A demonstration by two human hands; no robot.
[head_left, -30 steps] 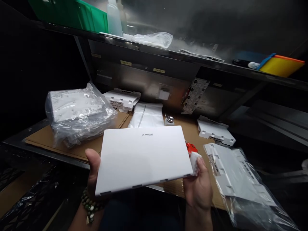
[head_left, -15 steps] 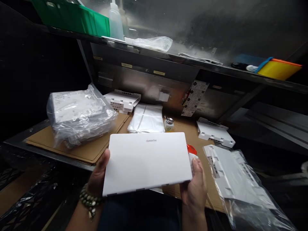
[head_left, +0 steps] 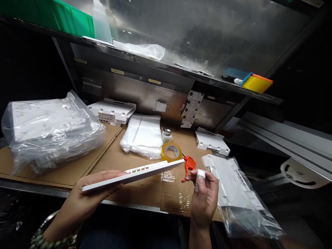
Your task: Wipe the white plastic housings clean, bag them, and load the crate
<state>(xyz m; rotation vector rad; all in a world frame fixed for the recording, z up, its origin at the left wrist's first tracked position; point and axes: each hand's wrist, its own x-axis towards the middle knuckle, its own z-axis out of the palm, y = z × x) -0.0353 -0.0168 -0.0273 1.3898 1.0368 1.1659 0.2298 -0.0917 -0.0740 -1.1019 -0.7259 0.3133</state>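
A white plastic router cover [head_left: 135,175] is tilted nearly edge-on above the front of the bench, its slotted edge facing up. My left hand [head_left: 95,186] grips it by its left end, thumb and fingers on opposite faces. Clear of the cover's right end, my right hand [head_left: 204,197] pinches a small folded white cloth [head_left: 200,178]. Just beyond that hand lies a red-handled tool [head_left: 190,164], whose exact kind I cannot make out. A roll of yellowish tape [head_left: 171,151] lies behind the cover.
Bagged white parts [head_left: 52,121] sit on cardboard at left. A stack of clear bags [head_left: 142,135] and a pump bottle [head_left: 166,135] stand mid-bench. More white housings [head_left: 212,141] and a bagged cover [head_left: 233,183] lie at right. A metal shelf [head_left: 145,64] spans above.
The cover has turned from showing its broad printed face to nearly edge-on. My right hand has come off it, still holding the cloth. The view has shifted, revealing the tape roll.
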